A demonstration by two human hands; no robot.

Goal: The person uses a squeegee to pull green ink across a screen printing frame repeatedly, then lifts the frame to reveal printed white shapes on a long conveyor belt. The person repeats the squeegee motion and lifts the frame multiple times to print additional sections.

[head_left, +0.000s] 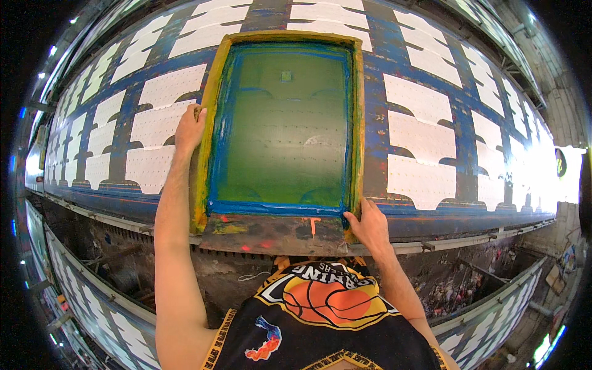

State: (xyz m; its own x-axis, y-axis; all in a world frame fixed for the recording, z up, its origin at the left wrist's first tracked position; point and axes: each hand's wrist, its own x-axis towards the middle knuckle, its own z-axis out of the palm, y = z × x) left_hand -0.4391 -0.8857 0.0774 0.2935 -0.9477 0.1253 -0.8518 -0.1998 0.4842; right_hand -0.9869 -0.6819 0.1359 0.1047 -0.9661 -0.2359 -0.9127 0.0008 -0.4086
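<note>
A screen printing frame [355, 123] lies over the long table in front of me, its mesh green and its inner border smeared with blue ink. My left hand [190, 128] is closed on the frame's yellow-stained left side, about halfway up. Lower down, my right hand [371, 226] grips the near right corner, with the thumb on the edge and the other fingers partly hidden. Through the mesh [280, 166], faint shapes with rows of dots show. A dark, paint-spotted strip [271, 233] runs along the frame's near end.
White cut fabric pieces [421, 145] with dotted rows lie in groups on both sides of the frame, on a blue-stained table [376, 179]. A metal rail [407, 248] follows the table's near edge. Behind me stands another table with white pieces [111, 314]; littered floor [456, 283] lies between.
</note>
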